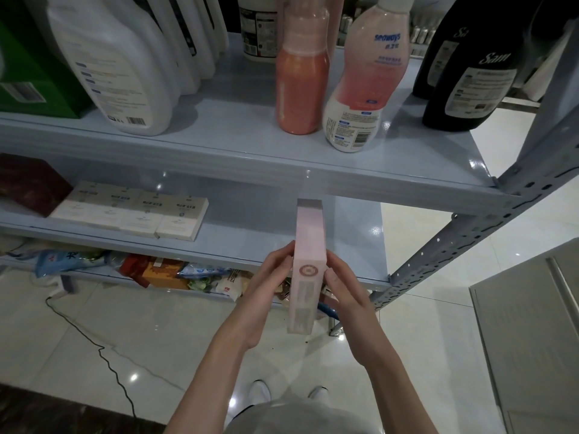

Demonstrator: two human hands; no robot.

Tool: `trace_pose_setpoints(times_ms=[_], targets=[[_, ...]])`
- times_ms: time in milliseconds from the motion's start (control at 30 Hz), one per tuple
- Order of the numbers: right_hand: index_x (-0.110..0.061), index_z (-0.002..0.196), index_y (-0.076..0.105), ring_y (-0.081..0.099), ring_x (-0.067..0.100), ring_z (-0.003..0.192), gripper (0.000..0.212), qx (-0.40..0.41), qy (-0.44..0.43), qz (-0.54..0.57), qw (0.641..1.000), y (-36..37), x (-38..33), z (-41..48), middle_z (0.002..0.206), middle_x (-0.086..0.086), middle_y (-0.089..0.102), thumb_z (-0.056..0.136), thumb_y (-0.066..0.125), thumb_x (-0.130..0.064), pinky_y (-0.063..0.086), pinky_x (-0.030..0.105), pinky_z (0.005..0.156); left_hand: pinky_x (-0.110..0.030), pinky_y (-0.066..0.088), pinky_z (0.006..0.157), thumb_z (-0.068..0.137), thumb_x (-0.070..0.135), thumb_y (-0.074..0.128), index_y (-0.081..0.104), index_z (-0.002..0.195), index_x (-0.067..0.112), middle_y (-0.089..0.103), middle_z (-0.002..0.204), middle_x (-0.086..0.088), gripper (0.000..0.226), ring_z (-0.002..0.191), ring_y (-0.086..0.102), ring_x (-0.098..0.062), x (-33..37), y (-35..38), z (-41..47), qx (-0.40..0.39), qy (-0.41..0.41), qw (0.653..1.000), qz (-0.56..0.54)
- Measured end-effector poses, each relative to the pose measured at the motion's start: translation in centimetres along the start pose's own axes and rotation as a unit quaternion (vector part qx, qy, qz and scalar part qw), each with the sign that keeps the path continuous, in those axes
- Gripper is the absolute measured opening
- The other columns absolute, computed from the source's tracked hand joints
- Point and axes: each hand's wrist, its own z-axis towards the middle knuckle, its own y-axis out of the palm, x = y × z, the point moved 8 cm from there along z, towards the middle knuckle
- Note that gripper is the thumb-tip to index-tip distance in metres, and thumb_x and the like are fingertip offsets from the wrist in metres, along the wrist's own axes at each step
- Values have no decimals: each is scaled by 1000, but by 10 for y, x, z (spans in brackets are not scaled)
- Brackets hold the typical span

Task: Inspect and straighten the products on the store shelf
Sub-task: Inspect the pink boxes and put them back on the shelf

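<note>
I hold a long pale pink box (pixel 308 245) between both hands, in front of the middle shelf (pixel 238 242). Its narrow printed side faces up, and its far end reaches over the shelf's front edge. My left hand (pixel 266 292) grips the box's left face. My right hand (pixel 343 292) grips its right face, thumb on the printed side. On the same shelf to the left lies a row of several flat cream boxes (pixel 131 211), side by side.
The upper shelf (pixel 238 145) carries white jugs (pixel 119 64), an orange bottle (pixel 302 73), a pink lotion bottle (pixel 366 79), two black bottles (pixel 470 76) and a green box (pixel 28 67). Bagged goods (pixel 175 272) fill the bottom shelf. A black cable (pixel 103 349) crosses the tiled floor. A grey upright (pixel 463 233) stands right.
</note>
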Motion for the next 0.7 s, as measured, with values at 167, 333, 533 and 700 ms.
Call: trace_pose_setpoints(times_ms=[167, 333, 533, 700], targets=[[-50, 151, 41, 62, -5, 119, 50, -18, 4, -14, 1000, 5, 1, 2, 122, -35, 66, 102, 50, -41, 51, 37, 103, -54, 39, 116, 92, 65, 55, 51, 142, 50, 60, 143, 13, 53, 136, 53, -17, 1, 7, 0, -24, -10, 1000, -1], [-46, 148, 46, 60, -2, 124, 48, -10, -3, 1, 1000, 2, 2, 2, 129, -33, 64, 102, 54, -37, 52, 28, 95, -48, 44, 112, 89, 67, 56, 49, 143, 50, 60, 142, 14, 57, 134, 54, -15, 2, 9, 1, -31, 0, 1000, -1], [-33, 132, 57, 69, 14, 112, 41, 66, 7, 42, 997, -5, 7, 2, 124, -11, 70, 95, 54, -48, 60, 34, 90, -37, 52, 103, 86, 48, 75, 56, 136, 40, 65, 130, 12, 54, 125, 60, -9, -5, 2, -1, -10, 2, 999, 38], [-37, 138, 60, 68, 10, 117, 37, 35, -8, 27, 999, -5, 2, 2, 124, -14, 71, 101, 58, -35, 58, 28, 89, -33, 57, 94, 91, 47, 63, 60, 132, 39, 68, 125, 11, 42, 120, 63, -9, -2, 0, -1, 7, 13, 999, 37]])
